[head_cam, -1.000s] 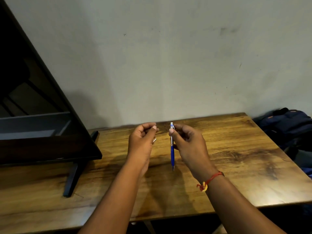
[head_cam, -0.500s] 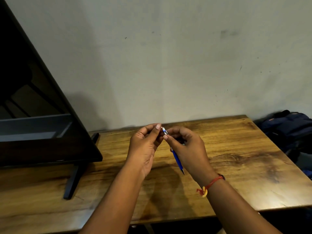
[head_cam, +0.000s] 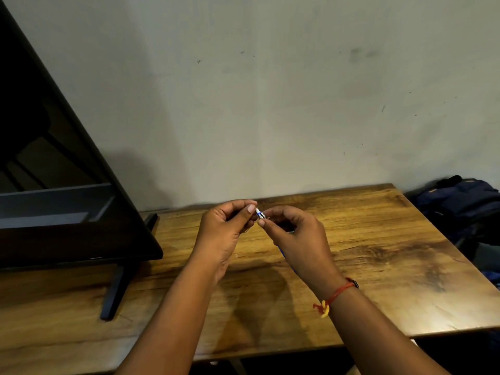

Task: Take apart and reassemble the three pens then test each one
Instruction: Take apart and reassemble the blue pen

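A wooden table (head_cam: 378, 266) carries a dark screen (head_cam: 54, 185) at left; a blue bag (head_cam: 460, 201) sits beyond its right edge. Above the table, the right hand (head_cam: 300, 239) grips a blue pen (head_cam: 259, 213), and the left hand (head_cam: 224, 234) pinches its white upper end.

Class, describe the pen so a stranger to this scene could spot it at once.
Find the brown wooden table by the grey wall. Over its middle, the left hand and right hand pinch a slim blue pen with a white end: the only pen in sight, its barrel mostly hidden by the right hand.
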